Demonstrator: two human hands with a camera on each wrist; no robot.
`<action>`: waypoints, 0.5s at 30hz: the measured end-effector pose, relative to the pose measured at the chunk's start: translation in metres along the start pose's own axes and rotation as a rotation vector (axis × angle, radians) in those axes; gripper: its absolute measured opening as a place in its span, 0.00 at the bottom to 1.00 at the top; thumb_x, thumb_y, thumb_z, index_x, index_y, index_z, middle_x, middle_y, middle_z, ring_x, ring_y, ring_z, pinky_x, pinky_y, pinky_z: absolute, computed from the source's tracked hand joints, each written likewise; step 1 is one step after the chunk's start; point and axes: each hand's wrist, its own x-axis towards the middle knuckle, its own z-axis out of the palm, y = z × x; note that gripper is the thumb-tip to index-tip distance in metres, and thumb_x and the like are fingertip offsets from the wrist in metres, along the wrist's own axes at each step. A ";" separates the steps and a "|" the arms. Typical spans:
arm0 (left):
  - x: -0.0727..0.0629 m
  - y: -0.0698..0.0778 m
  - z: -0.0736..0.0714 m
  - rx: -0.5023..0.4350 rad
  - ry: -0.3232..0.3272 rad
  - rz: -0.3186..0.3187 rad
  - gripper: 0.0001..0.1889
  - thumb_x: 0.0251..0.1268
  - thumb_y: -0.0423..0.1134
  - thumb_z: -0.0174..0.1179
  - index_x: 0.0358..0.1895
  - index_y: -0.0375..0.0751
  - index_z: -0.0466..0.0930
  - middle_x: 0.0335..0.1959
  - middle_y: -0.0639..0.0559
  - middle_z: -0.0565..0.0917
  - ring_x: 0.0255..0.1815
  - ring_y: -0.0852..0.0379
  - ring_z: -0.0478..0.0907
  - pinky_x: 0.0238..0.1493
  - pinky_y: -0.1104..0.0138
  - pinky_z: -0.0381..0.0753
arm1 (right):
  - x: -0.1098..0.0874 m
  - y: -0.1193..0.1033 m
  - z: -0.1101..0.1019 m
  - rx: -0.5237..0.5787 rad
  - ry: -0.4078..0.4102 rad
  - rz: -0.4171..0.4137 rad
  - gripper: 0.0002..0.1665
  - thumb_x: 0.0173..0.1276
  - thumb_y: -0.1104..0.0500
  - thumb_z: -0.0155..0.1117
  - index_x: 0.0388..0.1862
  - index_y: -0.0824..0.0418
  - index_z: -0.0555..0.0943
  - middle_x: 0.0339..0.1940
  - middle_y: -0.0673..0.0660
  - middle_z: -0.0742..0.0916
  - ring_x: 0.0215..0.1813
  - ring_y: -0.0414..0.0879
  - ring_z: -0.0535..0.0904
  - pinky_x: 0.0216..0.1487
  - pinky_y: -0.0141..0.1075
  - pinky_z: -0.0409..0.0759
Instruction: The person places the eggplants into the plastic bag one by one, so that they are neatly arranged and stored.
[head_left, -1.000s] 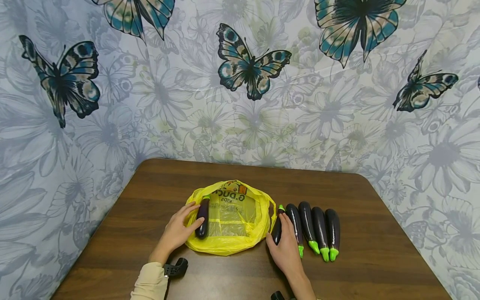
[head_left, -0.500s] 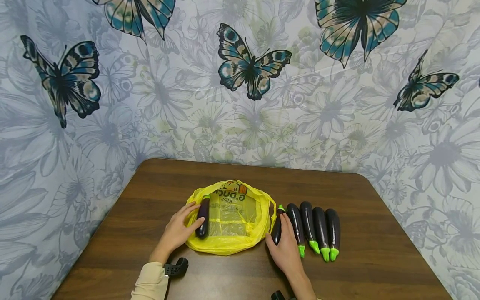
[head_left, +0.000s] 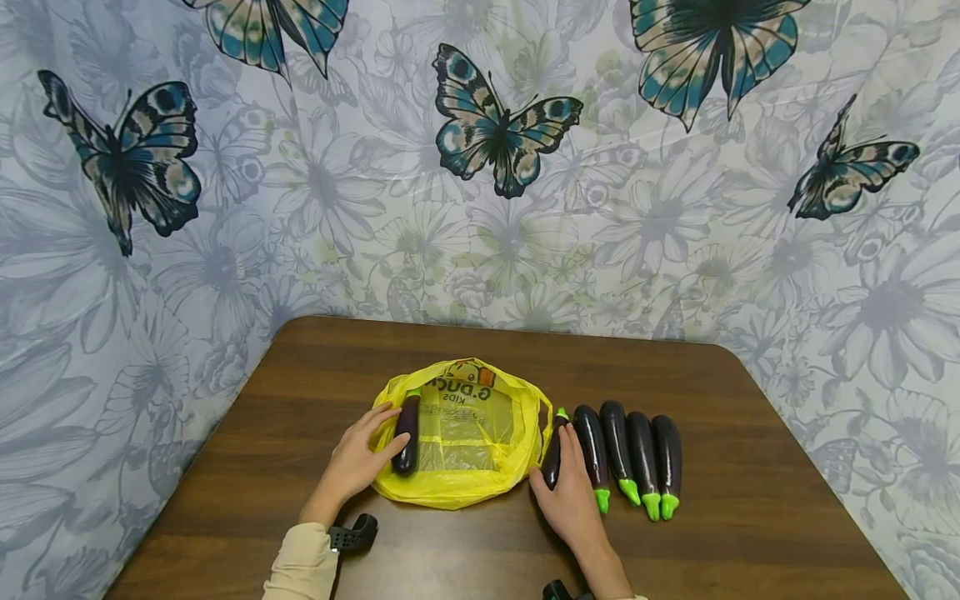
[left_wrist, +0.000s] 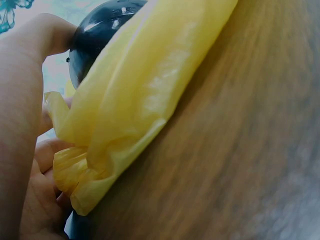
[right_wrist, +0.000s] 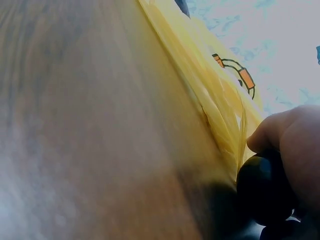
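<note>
A yellow plastic bag (head_left: 442, 492) lies on the table with its mouth spread wide. Inside its left edge is a dark purple eggplant (head_left: 407, 442), green stem end away from me. My left hand (head_left: 348, 458) holds this eggplant, thumb across it and fingers over the bag's left side. In the left wrist view, yellow film (left_wrist: 135, 90) hides part of the eggplant (left_wrist: 100, 40). Right of the bag, my right hand (head_left: 570, 500) grips another eggplant (head_left: 552, 460) from above, partly covering it. The right wrist view shows my thumb on its rounded end (right_wrist: 265, 187).
Several more eggplants (head_left: 615, 442) lie side by side right of my right hand, green stems toward me. The brown wooden table (head_left: 247, 467) reaches back to a wall hanging (head_left: 510, 250) printed with butterflies and flowers.
</note>
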 end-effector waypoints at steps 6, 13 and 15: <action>0.000 0.000 0.000 -0.001 0.001 -0.001 0.35 0.72 0.64 0.59 0.76 0.51 0.71 0.80 0.45 0.64 0.79 0.31 0.59 0.73 0.30 0.56 | 0.000 0.000 0.000 -0.005 -0.021 0.007 0.50 0.73 0.57 0.65 0.83 0.69 0.51 0.85 0.68 0.54 0.83 0.65 0.53 0.77 0.61 0.63; 0.001 -0.001 0.001 -0.001 0.004 0.014 0.35 0.72 0.64 0.59 0.75 0.51 0.72 0.80 0.45 0.65 0.79 0.32 0.59 0.73 0.30 0.57 | 0.000 -0.001 0.000 -0.016 -0.031 0.007 0.51 0.73 0.56 0.66 0.84 0.69 0.50 0.85 0.68 0.53 0.84 0.65 0.53 0.77 0.61 0.63; 0.001 -0.001 0.001 0.002 0.001 0.010 0.35 0.72 0.65 0.58 0.76 0.51 0.71 0.80 0.45 0.65 0.79 0.31 0.59 0.74 0.30 0.57 | -0.001 -0.001 0.001 -0.013 -0.032 0.017 0.51 0.72 0.56 0.67 0.84 0.68 0.50 0.85 0.68 0.52 0.83 0.66 0.53 0.76 0.62 0.65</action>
